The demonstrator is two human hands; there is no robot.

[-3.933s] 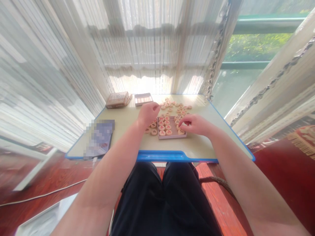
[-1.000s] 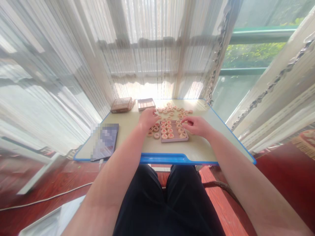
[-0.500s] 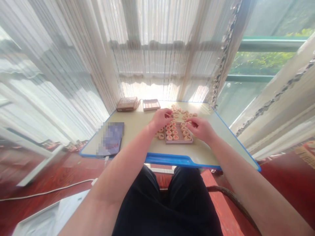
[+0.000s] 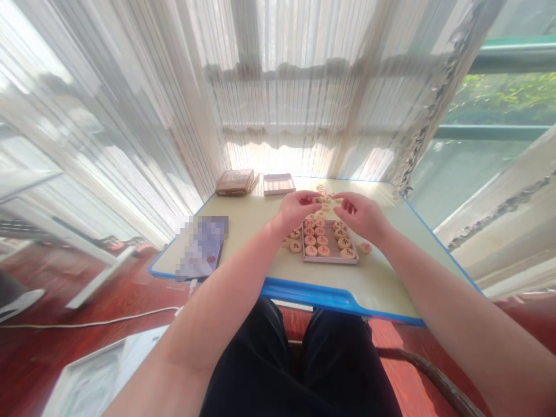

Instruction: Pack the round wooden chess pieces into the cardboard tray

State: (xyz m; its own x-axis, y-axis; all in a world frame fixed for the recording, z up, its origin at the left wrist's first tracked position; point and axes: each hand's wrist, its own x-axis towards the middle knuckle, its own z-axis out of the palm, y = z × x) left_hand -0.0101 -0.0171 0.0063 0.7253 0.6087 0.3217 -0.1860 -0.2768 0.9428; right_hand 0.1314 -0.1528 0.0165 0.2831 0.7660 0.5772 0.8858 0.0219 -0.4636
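My left hand (image 4: 299, 209) is above the far left side of an open shallow box. Its thumb and fingertips close around a round wooden Chinese chess piece with a dark character (image 4: 318, 201). Right of it, my right hand (image 4: 358, 215) is open, thumb and fingers apart over the loose chess pieces (image 4: 326, 198) behind the box. Inside the box (image 4: 330, 260), red-marked pieces (image 4: 321, 240) fill two columns on the left, and dark-marked pieces (image 4: 343, 243) line the right side. A bare strip shows between them. My hands partly hide the loose pieces.
Several loose pieces (image 4: 295, 246) lie left of the box, and one piece (image 4: 365, 248) lies right of it. A tablet-like device (image 4: 206, 246), partly pixelated, rests at the table's left. A brown box (image 4: 236, 182) and a shallow pale box (image 4: 278, 184) stand along the back.
My right hand has left the box's right side and moved back and inward over the loose pieces, nearer my left hand. The view has shifted; a piece right of the box now shows.
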